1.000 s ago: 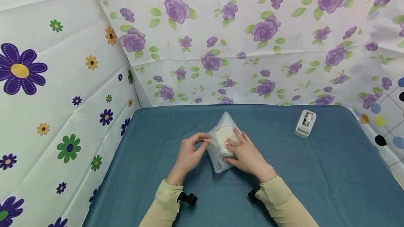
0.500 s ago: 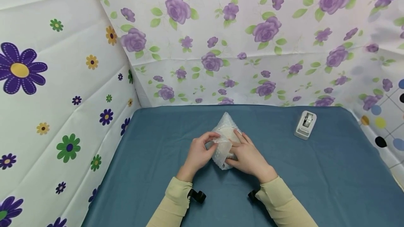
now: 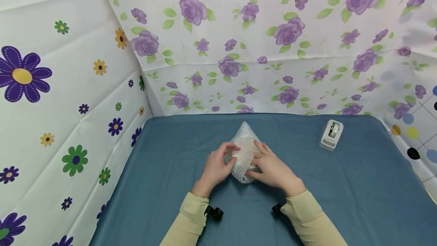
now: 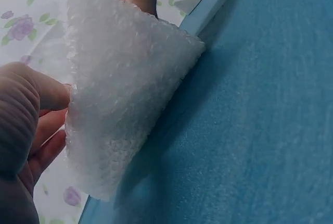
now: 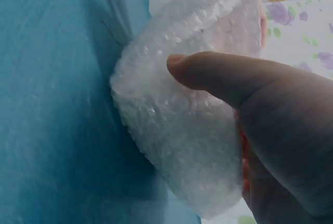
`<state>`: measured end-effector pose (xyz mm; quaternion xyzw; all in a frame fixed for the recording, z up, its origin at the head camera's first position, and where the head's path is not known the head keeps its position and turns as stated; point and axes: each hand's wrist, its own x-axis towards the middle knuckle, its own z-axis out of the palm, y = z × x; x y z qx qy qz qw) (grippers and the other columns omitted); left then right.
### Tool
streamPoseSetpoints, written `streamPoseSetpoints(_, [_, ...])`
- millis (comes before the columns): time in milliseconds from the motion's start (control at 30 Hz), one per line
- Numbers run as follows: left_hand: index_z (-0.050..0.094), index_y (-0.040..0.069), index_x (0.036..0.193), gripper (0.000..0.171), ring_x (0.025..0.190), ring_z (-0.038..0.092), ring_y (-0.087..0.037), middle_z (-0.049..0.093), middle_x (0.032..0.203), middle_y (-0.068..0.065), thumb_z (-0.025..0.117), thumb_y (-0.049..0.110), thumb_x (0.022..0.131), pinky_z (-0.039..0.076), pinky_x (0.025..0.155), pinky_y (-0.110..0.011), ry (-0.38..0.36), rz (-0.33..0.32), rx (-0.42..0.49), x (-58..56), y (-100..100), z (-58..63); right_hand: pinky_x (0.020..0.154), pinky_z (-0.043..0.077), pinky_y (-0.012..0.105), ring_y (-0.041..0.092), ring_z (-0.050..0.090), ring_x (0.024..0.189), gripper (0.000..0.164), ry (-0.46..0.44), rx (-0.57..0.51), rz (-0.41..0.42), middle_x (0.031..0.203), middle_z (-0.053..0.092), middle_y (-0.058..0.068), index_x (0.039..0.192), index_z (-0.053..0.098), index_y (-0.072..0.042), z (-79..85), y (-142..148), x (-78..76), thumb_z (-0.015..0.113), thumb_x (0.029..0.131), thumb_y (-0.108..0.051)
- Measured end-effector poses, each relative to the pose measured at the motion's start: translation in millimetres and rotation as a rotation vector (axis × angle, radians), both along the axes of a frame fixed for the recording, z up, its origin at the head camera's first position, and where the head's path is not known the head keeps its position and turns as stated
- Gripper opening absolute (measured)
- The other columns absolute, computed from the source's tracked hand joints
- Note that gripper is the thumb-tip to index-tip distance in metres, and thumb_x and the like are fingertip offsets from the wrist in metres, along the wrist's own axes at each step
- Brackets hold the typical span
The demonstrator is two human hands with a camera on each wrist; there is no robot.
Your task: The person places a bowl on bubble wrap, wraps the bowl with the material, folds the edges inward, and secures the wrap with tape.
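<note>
A sheet of clear bubble wrap (image 3: 241, 162) lies folded around a pale round object, which shows hazily through it at the middle of the table. My left hand (image 3: 216, 166) holds the wrap's left edge, thumb and forefinger curved with a gap between them. In the left wrist view the fingertips (image 4: 61, 96) meet that edge. From the right, my right hand (image 3: 274, 168) holds the bundle, its fingers spread over the top and its thumb toward the near side. The right thumb (image 5: 208, 73) lies on the wrap in the right wrist view.
A white tape dispenser (image 3: 331, 135) stands at the back right of the blue-covered table (image 3: 164, 155). Flower-printed sheets (image 3: 211, 48) rise behind the table and on the left. Each wrist carries a small black camera mount (image 3: 214, 213).
My left hand has moved right, folding the wrap's left flap over the pale object, and its thumb and forefinger have since spread apart. The right hand stays at the bundle.
</note>
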<state>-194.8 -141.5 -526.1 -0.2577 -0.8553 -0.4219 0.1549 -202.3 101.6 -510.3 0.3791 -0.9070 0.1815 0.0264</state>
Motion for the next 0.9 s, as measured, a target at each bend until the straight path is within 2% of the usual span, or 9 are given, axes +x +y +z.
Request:
streamPoseSetpoints(67, [0.075,0.011,0.125,0.025,0.087,0.073,-0.011,0.074,0.133,-0.003,0.075,0.005,0.101,0.06,0.084,-0.041,0.033,0.001,-0.065,-0.4,-1,0.4,0.128,0.019,0.062,0.044,0.029,0.158,0.015,-0.008,-0.009,0.013,0.096,0.076,-0.003,0.091,0.08,-0.021,1.6,2,-1.0,0.085,0.095,-0.035])
streamPoseSetpoints(100, [0.078,0.012,0.123,0.022,0.109,0.073,-0.016,0.073,0.135,-0.004,0.075,0.006,0.102,0.056,0.097,-0.048,0.044,0.0,-0.097,-0.4,-1,1.0,0.128,0.019,0.062,0.044,0.03,0.157,0.015,-0.011,-0.012,0.019,0.098,0.077,-0.002,0.094,0.081,-0.021,2.5,4,-1.5,0.085,0.095,-0.035])
streamPoseSetpoints(167, [0.081,0.014,0.119,0.018,0.144,0.055,-0.025,0.07,0.141,-0.004,0.072,0.01,0.104,0.045,0.113,-0.058,0.05,-0.009,-0.157,-0.2,-2,2.8,0.128,0.019,0.062,0.045,0.03,0.157,0.014,-0.018,-0.016,0.028,0.103,0.079,0.0,0.098,0.082,-0.02,4.0,6,-2.5,0.085,0.095,-0.033])
streamPoseSetpoints(200, [0.082,0.014,0.12,0.019,0.149,0.049,-0.026,0.068,0.144,-0.003,0.07,0.012,0.106,0.041,0.115,-0.061,0.037,-0.015,-0.18,0.2,-3,3.9,0.128,0.019,0.062,0.045,0.03,0.157,0.014,-0.023,-0.019,0.03,0.106,0.079,0.001,0.099,0.082,-0.02,4.7,6,-2.9,0.085,0.095,-0.033])
streamPoseSetpoints(267, [0.081,0.015,0.122,0.02,0.154,0.041,-0.027,0.066,0.148,-0.003,0.066,0.016,0.109,0.037,0.117,-0.064,0.005,-0.027,-0.205,1.0,-5,5.2,0.128,0.02,0.061,0.043,0.028,0.158,0.012,-0.028,-0.019,0.035,0.109,0.079,0.0,0.098,0.082,-0.021,6.1,8,-3.6,0.084,0.096,-0.033])
streamPoseSetpoints(400, [0.08,0.015,0.124,0.024,0.157,0.036,-0.027,0.062,0.152,-0.004,0.061,0.02,0.112,0.032,0.119,-0.068,-0.046,-0.06,-0.212,1.4,-8,5.2,0.127,0.023,0.06,0.042,0.026,0.159,0.014,-0.019,-0.026,0.039,0.116,0.078,0.002,0.1,0.083,-0.02,9.5,12,-4.6,0.084,0.096,-0.034])
streamPoseSetpoints(567, [0.078,0.017,0.127,0.028,0.161,0.028,-0.028,0.055,0.16,-0.004,0.061,0.033,0.112,0.025,0.123,-0.067,-0.102,-0.114,-0.213,2.4,-12,4.2,0.125,0.027,0.061,0.041,0.029,0.159,0.029,-0.008,-0.035,0.014,0.136,0.072,0.013,0.115,0.084,-0.013,14.1,20,-4.7,0.085,0.095,-0.035])
streamPoseSetpoints(800, [0.079,0.021,0.127,0.031,0.162,0.022,-0.032,0.048,0.165,-0.005,0.062,0.04,0.11,0.021,0.123,-0.068,-0.111,-0.162,-0.264,1.5,-14,1.7,0.118,0.041,0.059,0.039,0.033,0.157,0.033,-0.025,-0.053,-0.033,0.142,0.069,0.012,0.122,0.083,-0.01,18.5,29,-6.2,0.08,0.099,-0.033])
streamPoseSetpoints(900, [0.079,0.022,0.124,0.03,0.162,0.021,-0.032,0.047,0.165,-0.005,0.061,0.041,0.111,0.021,0.123,-0.069,-0.114,-0.153,-0.295,2.2,-15,1.5,0.111,0.049,0.058,0.038,0.043,0.152,0.033,-0.018,-0.072,-0.067,0.14,0.07,0.011,0.124,0.082,-0.009,20.6,32,-6.8,0.077,0.102,-0.033])
